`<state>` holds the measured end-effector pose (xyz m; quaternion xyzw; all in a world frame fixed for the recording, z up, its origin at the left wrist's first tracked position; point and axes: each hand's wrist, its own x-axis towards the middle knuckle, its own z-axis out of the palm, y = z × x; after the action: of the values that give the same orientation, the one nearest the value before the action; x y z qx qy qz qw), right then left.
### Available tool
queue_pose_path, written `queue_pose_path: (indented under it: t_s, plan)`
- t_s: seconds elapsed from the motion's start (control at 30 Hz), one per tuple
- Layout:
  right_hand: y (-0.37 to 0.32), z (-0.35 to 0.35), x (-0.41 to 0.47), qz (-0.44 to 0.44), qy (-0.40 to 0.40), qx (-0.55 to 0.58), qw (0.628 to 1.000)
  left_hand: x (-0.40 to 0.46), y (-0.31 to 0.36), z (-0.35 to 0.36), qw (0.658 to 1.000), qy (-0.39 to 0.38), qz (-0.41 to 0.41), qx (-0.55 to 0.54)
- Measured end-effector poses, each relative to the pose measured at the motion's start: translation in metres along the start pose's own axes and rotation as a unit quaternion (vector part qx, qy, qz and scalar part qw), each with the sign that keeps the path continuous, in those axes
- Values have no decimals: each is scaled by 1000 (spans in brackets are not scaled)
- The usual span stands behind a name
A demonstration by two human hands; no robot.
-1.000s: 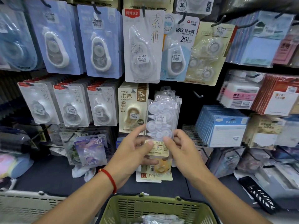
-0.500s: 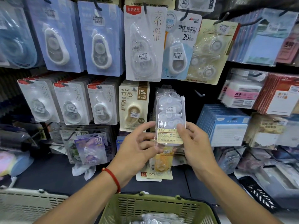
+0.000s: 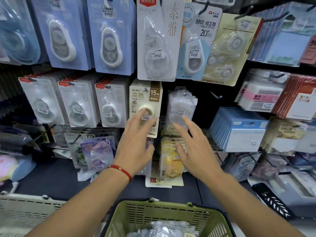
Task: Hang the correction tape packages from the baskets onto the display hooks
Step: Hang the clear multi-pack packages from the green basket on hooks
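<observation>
Both hands free, next packages lie below in the green basket

The clear correction tape packages (image 3: 182, 106) hang upright on their hook, just beyond the released fingers of the left hand (image 3: 136, 142) and right hand (image 3: 195, 147); the green basket (image 3: 164, 218) holds more, straight below, about equally near to both.

The green basket (image 3: 164, 218) is cut off by the bottom edge.

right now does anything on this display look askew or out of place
Yes. A beige card package lies flat on the dark shelf below the yellow correction tape packages instead of hanging. Crumpled white wrapping also lies beside the purple package.
</observation>
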<state>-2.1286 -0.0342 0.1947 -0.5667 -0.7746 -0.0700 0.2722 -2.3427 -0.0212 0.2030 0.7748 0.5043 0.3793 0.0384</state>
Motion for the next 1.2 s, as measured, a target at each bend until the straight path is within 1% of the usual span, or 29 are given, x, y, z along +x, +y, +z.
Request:
queue_pose_path:
  t_s: [0.07,0.17,0.37,0.57,0.63,0.7,0.77,0.83,0.87,0.9,0.93,0.97,1.0,1.07,1.1,1.13,1.2]
  plan:
    - [2,8,21,0,-17,-57,998,2,-5,4,999,-19,4,35]
    - [11,22,53,38,-39,-107,993,2,-9,6,998,-34,1,60]
    - [22,51,113,80,-63,-138,985,1,-15,13,998,-29,11,59]
    - [42,62,160,114,-128,-138,976,0,-22,16,997,-24,32,71]
    - [44,59,161,116,-136,-127,976,0,-24,15,996,-23,39,77]
    - [43,52,148,100,-121,-109,981,1,-26,11,996,-11,48,79]
    - [44,41,123,70,-100,-89,989,0,-29,9,995,4,58,78]
    - [44,29,86,44,-94,-62,993,-4,-34,9,995,-9,68,69]
    - [43,24,65,39,-101,-47,993,-7,-37,10,995,-39,69,62]
    - [43,20,42,34,-112,-33,993,-12,-40,13,992,-90,66,52]
    - [43,17,19,28,-130,-19,991,-17,-43,16,984,-159,67,49]
    - [44,17,-5,21,-160,-7,987,-24,-45,19,968,-233,73,58]
    - [46,21,-27,15,-208,-1,978,-33,-46,23,947,-304,81,73]
    - [51,37,-72,29,-339,-4,940,-56,-44,34,898,-419,84,109]
    - [52,48,-92,40,-399,-6,916,-69,-42,40,875,-460,76,126]
    - [53,61,-113,50,-444,-9,894,-83,-42,46,855,-494,67,142]
    - [55,89,-150,58,-508,-34,859,-111,-40,61,824,-538,59,169]
